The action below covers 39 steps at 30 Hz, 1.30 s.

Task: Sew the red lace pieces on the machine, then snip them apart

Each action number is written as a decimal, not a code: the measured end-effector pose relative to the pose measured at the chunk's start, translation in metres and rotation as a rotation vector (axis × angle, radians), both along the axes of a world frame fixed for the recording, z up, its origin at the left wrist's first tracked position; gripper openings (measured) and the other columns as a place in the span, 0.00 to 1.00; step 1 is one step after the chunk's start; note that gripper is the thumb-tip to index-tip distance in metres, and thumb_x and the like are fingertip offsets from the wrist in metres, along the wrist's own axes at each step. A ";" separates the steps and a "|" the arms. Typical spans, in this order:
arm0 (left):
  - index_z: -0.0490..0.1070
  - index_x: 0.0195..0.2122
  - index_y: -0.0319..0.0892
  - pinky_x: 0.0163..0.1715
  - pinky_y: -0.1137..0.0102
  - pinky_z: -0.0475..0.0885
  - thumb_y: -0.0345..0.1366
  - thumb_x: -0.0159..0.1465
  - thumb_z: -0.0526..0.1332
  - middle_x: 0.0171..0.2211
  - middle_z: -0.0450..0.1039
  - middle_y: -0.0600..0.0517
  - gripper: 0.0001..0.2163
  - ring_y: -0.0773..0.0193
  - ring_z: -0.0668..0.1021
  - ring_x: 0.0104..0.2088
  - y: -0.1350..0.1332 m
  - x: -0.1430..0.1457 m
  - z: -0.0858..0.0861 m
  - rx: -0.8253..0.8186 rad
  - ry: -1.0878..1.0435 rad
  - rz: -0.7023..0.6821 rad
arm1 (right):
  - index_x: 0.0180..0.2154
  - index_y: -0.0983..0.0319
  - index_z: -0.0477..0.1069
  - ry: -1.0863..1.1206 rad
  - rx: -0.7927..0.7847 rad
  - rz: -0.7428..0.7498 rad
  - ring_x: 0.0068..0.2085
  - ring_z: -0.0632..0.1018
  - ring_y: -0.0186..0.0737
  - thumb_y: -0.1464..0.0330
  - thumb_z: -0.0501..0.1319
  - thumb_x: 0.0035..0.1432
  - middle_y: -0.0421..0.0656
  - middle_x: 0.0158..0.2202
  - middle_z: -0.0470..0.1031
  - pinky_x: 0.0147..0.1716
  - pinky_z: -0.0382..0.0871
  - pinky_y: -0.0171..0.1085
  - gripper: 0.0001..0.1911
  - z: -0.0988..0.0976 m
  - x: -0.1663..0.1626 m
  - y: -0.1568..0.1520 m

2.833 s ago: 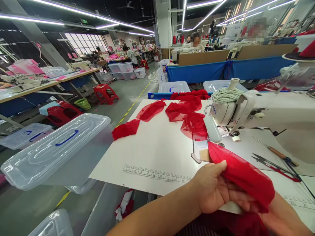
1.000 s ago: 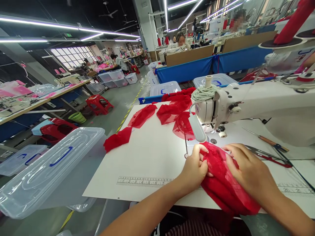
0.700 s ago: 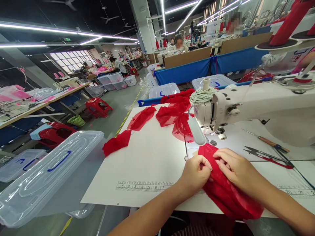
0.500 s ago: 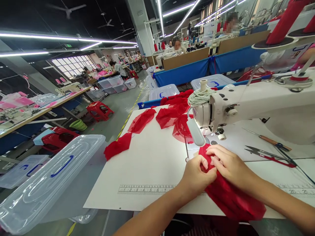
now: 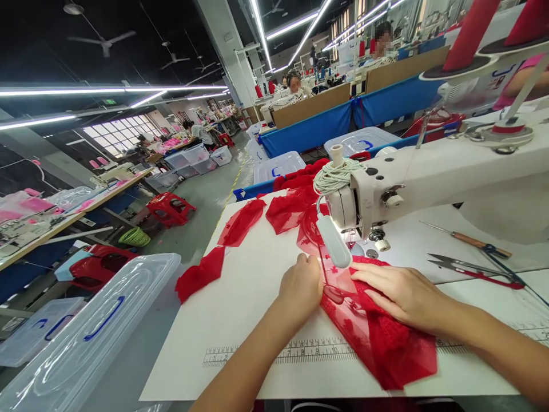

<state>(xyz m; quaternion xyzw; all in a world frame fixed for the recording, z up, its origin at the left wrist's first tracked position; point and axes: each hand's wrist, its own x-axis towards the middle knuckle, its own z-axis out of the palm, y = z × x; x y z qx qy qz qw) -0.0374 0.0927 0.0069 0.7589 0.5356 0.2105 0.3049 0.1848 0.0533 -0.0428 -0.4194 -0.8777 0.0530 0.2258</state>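
A piece of red lace fabric (image 5: 377,337) lies spread on the white sewing table (image 5: 257,309), its far end under the head of the white sewing machine (image 5: 429,177). My left hand (image 5: 302,286) rests with curled fingers on the fabric's left edge, just left of the machine's lamp (image 5: 333,245). My right hand (image 5: 397,292) lies flat with fingers stretched out on the fabric, pressing it down near the needle area. A chain of sewn red pieces (image 5: 240,223) trails away behind the machine towards the table's far left.
Scissors (image 5: 467,268) and a wooden-handled tool (image 5: 469,240) lie right of the machine. Clear plastic bins with blue handles (image 5: 90,337) stand left of the table. Thread cones (image 5: 467,34) sit above the machine. Other people work at benches across the aisle.
The bunched red fabric has been spread flat and slid up under the machine head. My left hand moved to its left edge and my right hand flattened on top.
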 end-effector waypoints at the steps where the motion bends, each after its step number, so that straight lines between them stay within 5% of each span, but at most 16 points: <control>1: 0.52 0.25 0.46 0.32 0.65 0.65 0.20 0.54 0.54 0.28 0.61 0.52 0.13 0.58 0.68 0.32 0.001 0.004 -0.003 0.059 0.029 0.002 | 0.54 0.61 0.73 0.001 0.002 -0.002 0.48 0.82 0.48 0.73 0.50 0.64 0.49 0.55 0.78 0.42 0.80 0.45 0.21 0.000 0.000 0.000; 5: 0.60 0.30 0.45 0.41 0.59 0.71 0.28 0.64 0.52 0.36 0.67 0.46 0.06 0.54 0.71 0.40 0.001 0.021 -0.019 0.254 0.045 -0.229 | 0.50 0.61 0.74 -0.010 -0.062 0.027 0.43 0.82 0.46 0.73 0.49 0.64 0.48 0.50 0.80 0.38 0.80 0.45 0.18 0.003 -0.001 0.000; 10: 0.64 0.37 0.43 0.34 0.63 0.74 0.32 0.69 0.52 0.36 0.70 0.47 0.04 0.57 0.73 0.35 0.001 0.020 -0.039 0.483 0.076 -0.431 | 0.46 0.62 0.75 0.119 0.010 0.002 0.46 0.82 0.45 0.73 0.49 0.66 0.49 0.49 0.81 0.41 0.80 0.41 0.17 0.002 -0.001 -0.001; 12: 0.65 0.39 0.42 0.33 0.63 0.75 0.30 0.69 0.53 0.38 0.70 0.45 0.03 0.56 0.73 0.36 0.001 0.016 -0.042 0.511 0.116 -0.449 | 0.50 0.66 0.75 0.120 0.107 -0.056 0.50 0.82 0.46 0.75 0.48 0.66 0.53 0.53 0.79 0.45 0.80 0.41 0.19 -0.002 -0.002 -0.001; 17: 0.65 0.46 0.39 0.35 0.62 0.76 0.31 0.70 0.51 0.42 0.71 0.43 0.07 0.56 0.74 0.38 0.001 0.013 -0.044 0.527 0.153 -0.450 | 0.51 0.67 0.75 -0.019 0.192 -0.164 0.43 0.84 0.50 0.76 0.48 0.64 0.53 0.53 0.79 0.35 0.84 0.44 0.22 -0.008 -0.006 0.000; 26: 0.69 0.45 0.43 0.27 0.70 0.72 0.27 0.69 0.51 0.39 0.71 0.48 0.10 0.62 0.74 0.32 0.002 0.011 -0.038 0.388 0.274 -0.405 | 0.52 0.69 0.74 0.020 0.166 -0.106 0.47 0.83 0.47 0.78 0.47 0.64 0.53 0.55 0.77 0.43 0.82 0.44 0.22 -0.014 -0.011 0.000; 32: 0.71 0.48 0.42 0.36 0.64 0.77 0.26 0.69 0.51 0.45 0.75 0.44 0.12 0.57 0.77 0.41 0.001 0.007 -0.040 0.616 0.317 -0.462 | 0.48 0.68 0.76 -0.015 0.227 -0.175 0.40 0.85 0.50 0.78 0.47 0.62 0.50 0.49 0.82 0.30 0.85 0.45 0.21 -0.005 -0.010 0.001; 39: 0.72 0.48 0.37 0.38 0.58 0.79 0.21 0.68 0.49 0.46 0.77 0.40 0.15 0.55 0.77 0.40 0.003 0.007 -0.050 0.785 0.382 -0.446 | 0.49 0.64 0.75 -0.035 0.196 -0.251 0.39 0.85 0.48 0.76 0.47 0.63 0.47 0.48 0.82 0.26 0.83 0.42 0.22 0.000 -0.013 0.001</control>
